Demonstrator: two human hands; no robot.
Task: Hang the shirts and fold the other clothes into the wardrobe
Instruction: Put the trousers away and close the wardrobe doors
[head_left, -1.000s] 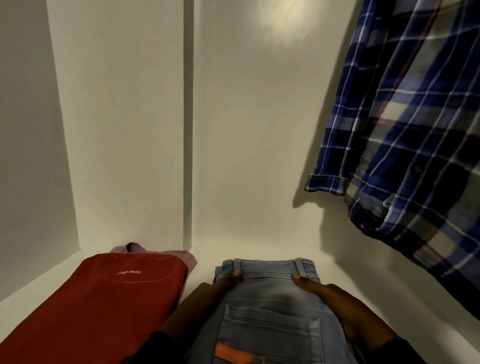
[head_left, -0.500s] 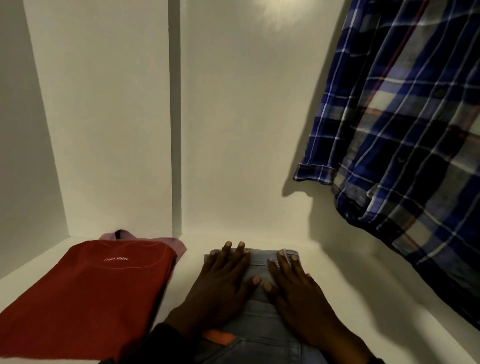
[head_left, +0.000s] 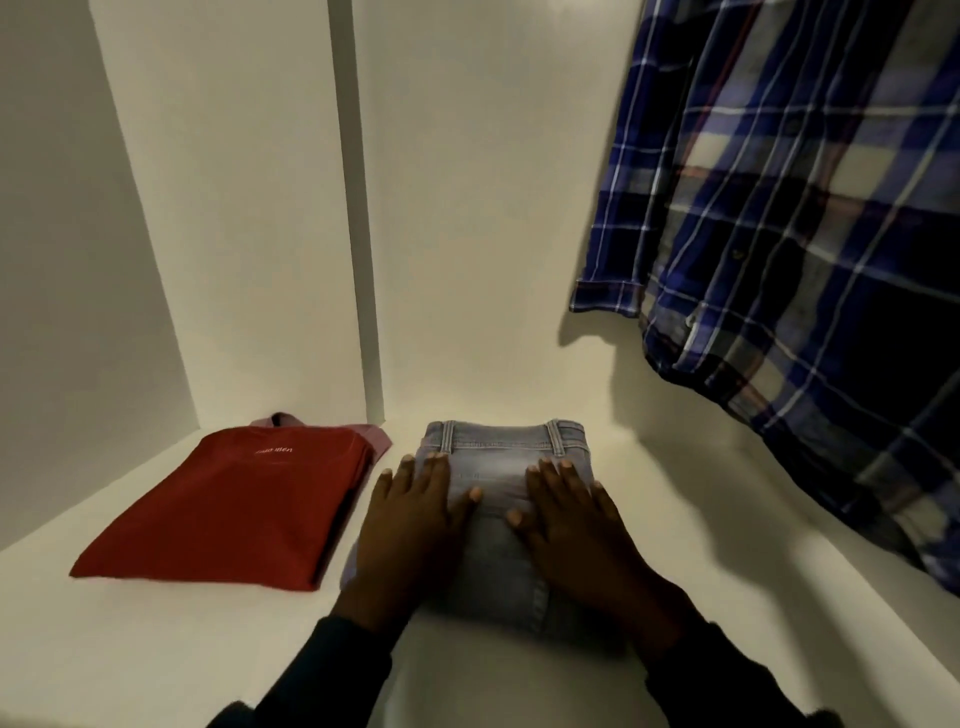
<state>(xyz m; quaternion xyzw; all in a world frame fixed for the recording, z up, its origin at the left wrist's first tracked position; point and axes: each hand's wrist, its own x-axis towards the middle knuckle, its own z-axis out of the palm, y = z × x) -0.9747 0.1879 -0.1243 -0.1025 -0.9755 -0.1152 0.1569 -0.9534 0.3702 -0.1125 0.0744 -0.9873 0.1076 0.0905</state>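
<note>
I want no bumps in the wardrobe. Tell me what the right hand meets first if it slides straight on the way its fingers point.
Probably the jeans' waistband, then the wardrobe's back wall; the right hand lies flat on the folded jeans.

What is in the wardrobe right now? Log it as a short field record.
shelf: white wardrobe floor
jeans: folded light denim, waistband toward the back wall
left hand: flat on jeans
right hand: flat on jeans
red top: folded, left of jeans, over a pink garment
plaid shirt: hanging, right side
</note>
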